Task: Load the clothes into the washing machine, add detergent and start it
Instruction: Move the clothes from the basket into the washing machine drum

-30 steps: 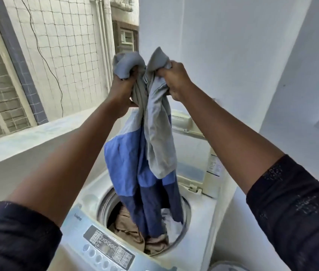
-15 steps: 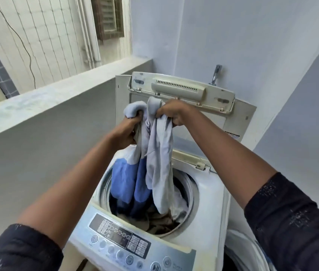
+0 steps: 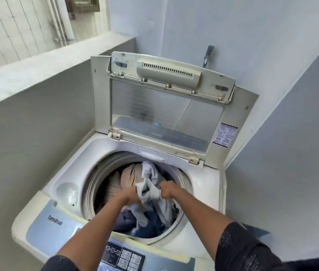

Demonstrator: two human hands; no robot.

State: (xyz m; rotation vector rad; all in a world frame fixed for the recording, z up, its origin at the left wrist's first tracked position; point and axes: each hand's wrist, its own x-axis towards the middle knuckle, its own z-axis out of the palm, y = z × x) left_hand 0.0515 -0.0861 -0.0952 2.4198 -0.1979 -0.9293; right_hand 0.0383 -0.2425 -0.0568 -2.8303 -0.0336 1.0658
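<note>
Pale blue walls and a grey parapet close in this narrow washing corner, where a top-loading washing machine (image 3: 209,184) stands with its lid (image 3: 166,106) propped upright. Nearest the camera, the control panel (image 3: 123,257) sits untouched between two dark-sleeved forearms. Just beyond it, both hands reach down into the drum (image 3: 104,184): the left hand (image 3: 130,192) and the right hand (image 3: 167,190) are each closed tight on the pale grey upper part of a grey-and-blue garment (image 3: 150,204), bunched between them. Its darker blue lower half already lies in the drum's near side, and beige clothes (image 3: 127,178) lie beneath toward the far side.

To do this step well, I judge the garment should be let go low and spread loosely over the beige pile rather than dropped in a tight wad, so the load sits evenly around the drum. Fingers should clear the rim, with no fabric draped over it. A small recess (image 3: 66,189) at the front left corner may be for detergent, though that is unclear. Farther back, a tap (image 3: 208,55) projects from the wall behind the lid.
</note>
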